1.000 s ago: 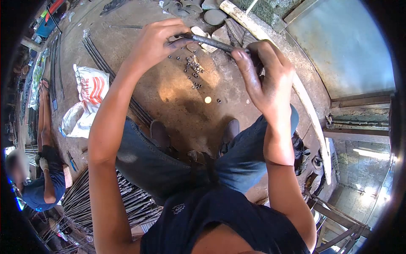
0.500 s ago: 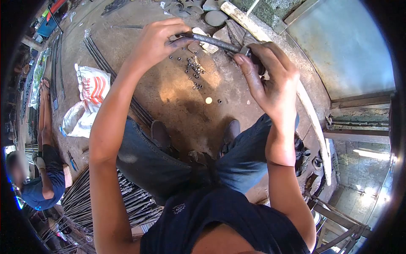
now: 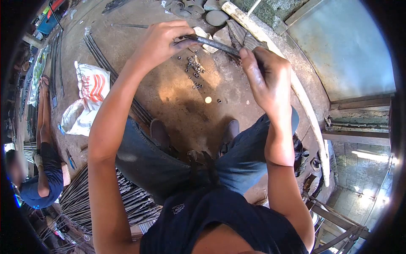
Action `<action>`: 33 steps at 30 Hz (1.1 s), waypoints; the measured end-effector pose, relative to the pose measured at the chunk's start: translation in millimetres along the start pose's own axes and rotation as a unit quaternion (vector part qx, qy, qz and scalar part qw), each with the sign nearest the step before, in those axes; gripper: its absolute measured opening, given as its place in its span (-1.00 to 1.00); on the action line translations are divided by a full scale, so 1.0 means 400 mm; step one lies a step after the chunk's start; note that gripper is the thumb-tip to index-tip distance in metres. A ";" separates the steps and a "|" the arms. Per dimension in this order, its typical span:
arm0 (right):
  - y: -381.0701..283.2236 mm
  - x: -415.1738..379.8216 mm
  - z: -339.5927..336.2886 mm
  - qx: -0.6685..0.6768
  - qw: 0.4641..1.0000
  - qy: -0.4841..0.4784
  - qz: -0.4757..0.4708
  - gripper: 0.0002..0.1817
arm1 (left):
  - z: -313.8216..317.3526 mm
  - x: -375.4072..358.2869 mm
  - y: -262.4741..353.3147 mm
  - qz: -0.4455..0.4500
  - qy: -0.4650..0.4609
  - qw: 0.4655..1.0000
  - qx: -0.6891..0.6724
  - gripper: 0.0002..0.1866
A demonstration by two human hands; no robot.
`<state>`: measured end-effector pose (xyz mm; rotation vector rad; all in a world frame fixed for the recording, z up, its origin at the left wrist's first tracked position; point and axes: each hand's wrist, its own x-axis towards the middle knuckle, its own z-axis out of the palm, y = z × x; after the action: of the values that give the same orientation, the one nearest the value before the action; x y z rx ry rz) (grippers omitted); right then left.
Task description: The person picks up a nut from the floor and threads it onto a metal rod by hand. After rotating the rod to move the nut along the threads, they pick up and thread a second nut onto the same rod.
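Note:
A dark threaded rod stretches between my hands. My left hand is closed around it, thumb and fingers pinching the rod near where the thread starts. Left of that hand a thin dark length of rod shows, perhaps part of the same one. My right hand is closed at the other end, its thumb and fingers wrapped over the rod's tip; whatever sits on the tip is hidden. On the ground beneath lie several small metal nuts, with one loose nut nearer my feet.
Long dark rods lie left of me, beside a white printed sack. A big pile of rods is at lower left. Another person sits at far left. A long pale pole curves along the right.
My right hand has turned and its fingers have closed over the rod's end, covering the hex nut that showed there. My left hand has shifted slightly right and down.

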<state>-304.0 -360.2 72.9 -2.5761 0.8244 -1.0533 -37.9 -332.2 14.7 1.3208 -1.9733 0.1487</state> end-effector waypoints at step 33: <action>0.000 -0.012 -0.001 -0.044 0.997 0.031 -0.046 -0.71 | 0.000 -0.002 -0.001 0.010 -0.012 1.000 0.011 -0.73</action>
<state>-307.0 -357.7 70.4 -2.6906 0.7901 -1.1535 -37.4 -331.6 14.0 1.3230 -2.0098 0.1652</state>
